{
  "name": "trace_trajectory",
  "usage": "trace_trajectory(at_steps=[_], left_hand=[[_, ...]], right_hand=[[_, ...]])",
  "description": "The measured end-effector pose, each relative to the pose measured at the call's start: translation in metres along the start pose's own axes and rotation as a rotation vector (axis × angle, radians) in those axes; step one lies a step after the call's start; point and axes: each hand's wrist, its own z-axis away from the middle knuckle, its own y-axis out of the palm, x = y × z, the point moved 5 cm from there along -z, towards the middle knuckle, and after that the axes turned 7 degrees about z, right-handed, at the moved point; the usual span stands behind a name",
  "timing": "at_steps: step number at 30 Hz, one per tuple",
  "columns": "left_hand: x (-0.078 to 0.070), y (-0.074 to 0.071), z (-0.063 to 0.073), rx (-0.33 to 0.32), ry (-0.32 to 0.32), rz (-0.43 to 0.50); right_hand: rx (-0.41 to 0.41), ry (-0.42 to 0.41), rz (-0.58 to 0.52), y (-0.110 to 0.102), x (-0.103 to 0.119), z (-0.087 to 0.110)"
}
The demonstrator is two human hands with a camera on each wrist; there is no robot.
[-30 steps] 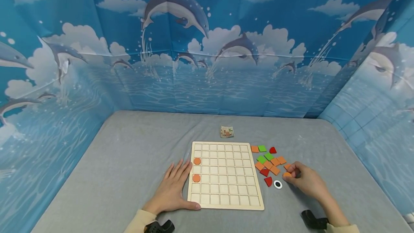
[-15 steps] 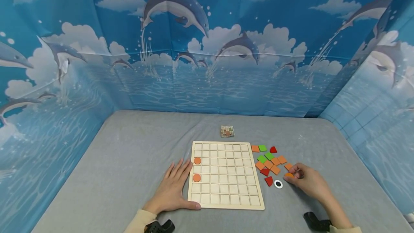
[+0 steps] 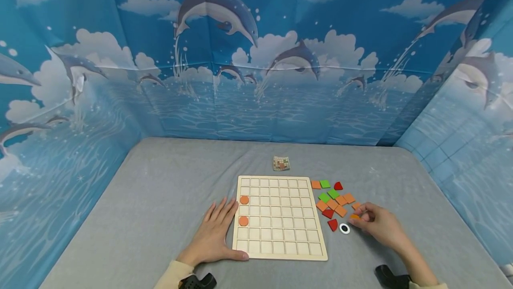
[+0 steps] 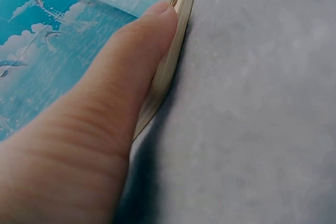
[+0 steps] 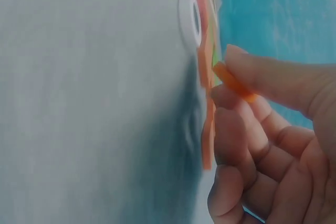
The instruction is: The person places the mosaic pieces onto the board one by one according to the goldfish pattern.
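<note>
A pale wooden grid board point(image 3: 282, 234) lies flat on the table. My left hand point(image 3: 214, 235) rests along its left side with fingers straight and spread, and the thumb lies over the near left corner. The left wrist view shows that thumb point(image 4: 134, 45) against the board's edge point(image 4: 170, 64). Two orange discs sit in the leftmost column, a far disc point(image 3: 244, 200) and a nearer disc point(image 3: 243, 221). To the right of the board, my right hand point(image 3: 382, 226) pinches an orange tile point(image 5: 234, 82) between thumb and fingers, seen edge-on in the right wrist view.
Loose tiles lie right of the board: several orange squares point(image 3: 340, 211), green squares point(image 3: 323, 197) and red rounded pieces point(image 3: 332, 225). A white ring-shaped piece with a black centre point(image 3: 344, 228) lies near my right fingertips. A small patterned card point(image 3: 281, 163) lies beyond the board.
My right hand keeps its pinch on the orange tile and has shifted only slightly over the table beside the loose pieces. The left hand and the board have not moved.
</note>
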Motion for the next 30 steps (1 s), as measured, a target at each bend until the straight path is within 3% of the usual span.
trace_trajectory(at_steps=[11,20,30], left_hand=[[0.002,0.005,-0.001,0.02,-0.032,-0.005],[0.002,0.003,0.0,-0.02,0.017,0.007],[0.002,0.002,0.0,-0.014,0.01,0.011]], right_hand=[[0.045,-0.084,-0.148,0.008,0.038,0.001],[0.152,-0.216,-0.257,0.034,0.077,0.004],[0.212,-0.342,-0.211,0.054,0.117,0.007]])
